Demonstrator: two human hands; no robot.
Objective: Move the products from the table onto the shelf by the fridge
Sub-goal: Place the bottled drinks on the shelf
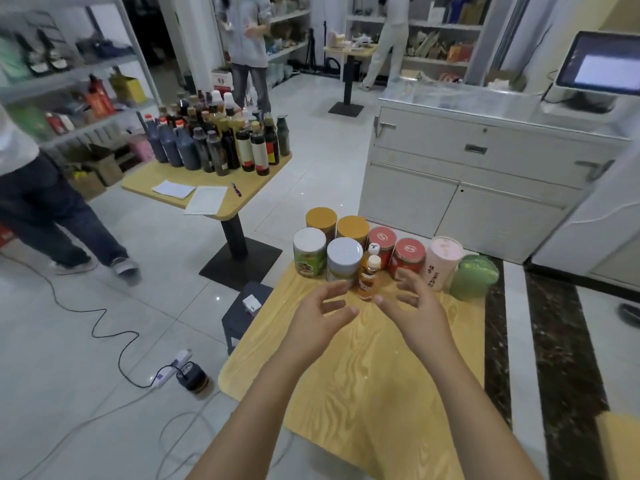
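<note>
Hovering above the yellow wood-grain table [363, 382], the left hand [320, 318] and the right hand [417, 306] hold nothing, fingers spread wide and loosely bent. At twelve o'clock, just beyond them, stands a small orange bottle with a white cap [369, 277], fronting a cluster of round lidded jars [344, 258].

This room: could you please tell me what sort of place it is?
Probably a small shop: stocked shelves, a checkout screen on a counter, and sauce bottles massed on a table.
</note>
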